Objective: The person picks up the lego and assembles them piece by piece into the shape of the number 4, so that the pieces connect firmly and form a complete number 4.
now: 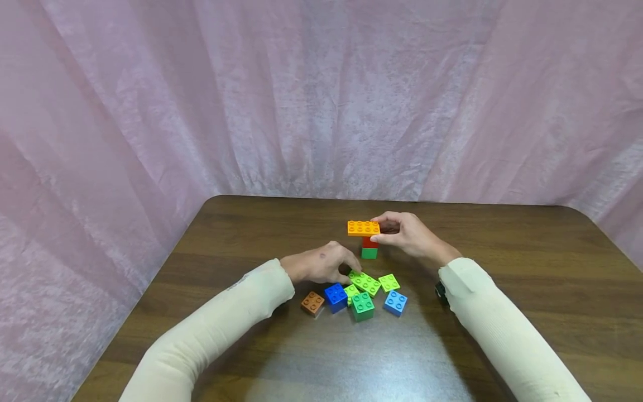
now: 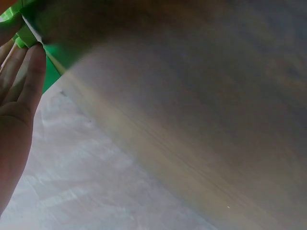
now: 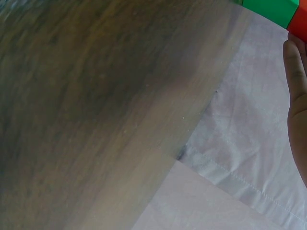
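A small stack of toy building bricks stands on the table, with a wide orange brick (image 1: 364,228) on top, a red brick (image 1: 370,242) under it and a green brick (image 1: 369,253) at the bottom. My right hand (image 1: 409,234) grips this stack from the right, thumb in front near the orange and red bricks, other fingers behind. In the right wrist view a finger reaches the red brick (image 3: 300,21). Closer in, my left hand (image 1: 326,263) pinches the far end of a long lime brick (image 1: 364,283) in the loose pile; the left wrist view shows lime plastic (image 2: 25,37) between thumb and fingers.
Around the lime brick lie a brown brick (image 1: 313,303), a dark blue brick (image 1: 336,297), a green brick (image 1: 363,306), a light blue brick (image 1: 395,302) and small lime bricks (image 1: 389,282). Behind the wooden table (image 1: 261,223) hangs a pink curtain (image 1: 321,100).
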Demonstrator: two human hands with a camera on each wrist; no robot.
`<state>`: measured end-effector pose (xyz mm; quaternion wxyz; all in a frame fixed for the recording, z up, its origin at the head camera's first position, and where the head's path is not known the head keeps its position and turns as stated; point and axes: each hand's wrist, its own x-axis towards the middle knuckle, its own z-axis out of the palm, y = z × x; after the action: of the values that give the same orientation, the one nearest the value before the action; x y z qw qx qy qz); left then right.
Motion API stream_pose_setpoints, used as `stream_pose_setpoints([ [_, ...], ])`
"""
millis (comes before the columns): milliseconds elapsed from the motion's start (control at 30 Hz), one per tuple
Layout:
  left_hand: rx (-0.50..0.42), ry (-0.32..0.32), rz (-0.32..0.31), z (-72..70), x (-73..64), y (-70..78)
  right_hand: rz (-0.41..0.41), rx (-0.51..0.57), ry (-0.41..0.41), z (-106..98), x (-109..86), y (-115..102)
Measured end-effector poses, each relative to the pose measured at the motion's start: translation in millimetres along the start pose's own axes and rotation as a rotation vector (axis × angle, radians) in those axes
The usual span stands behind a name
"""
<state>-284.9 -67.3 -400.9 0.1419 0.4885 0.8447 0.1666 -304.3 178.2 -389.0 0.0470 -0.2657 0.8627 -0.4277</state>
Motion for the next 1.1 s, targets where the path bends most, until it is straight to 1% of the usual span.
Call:
stream_pose_setpoints([
  [233, -0.031, 0.055, -0.018, -1.8, -7.1, -1.4, 0.0, -0.014, 0.001, 1, 0.8, -1],
  [367, -0.047, 0.092, -0.01, -2.8, -10.0, -2.4, 0.003, -0.02, 0.009, 0, -0.2, 0],
  [600, -0.125, 0.165, -0.013, -8.8, -19.1, -5.1, -0.001, -0.013, 0.008, -1, 1.1, 0],
  [767, -0.156, 0.245, 0.001, -12.2, -26.5, -5.3, 0.003, -0.018, 0.017, -2, 0.9, -1],
  [867, -0.159, 0.29, 0.013, -12.8, -30.1, -6.1, 0.005, -0.024, 0.018, -1, 0.6, -2],
  [1100, -0.18, 0.366, 0.046, -16.0, -36.8, -9.8, 0.011, -0.02, 0.012, -1, 0.8, -2],
])
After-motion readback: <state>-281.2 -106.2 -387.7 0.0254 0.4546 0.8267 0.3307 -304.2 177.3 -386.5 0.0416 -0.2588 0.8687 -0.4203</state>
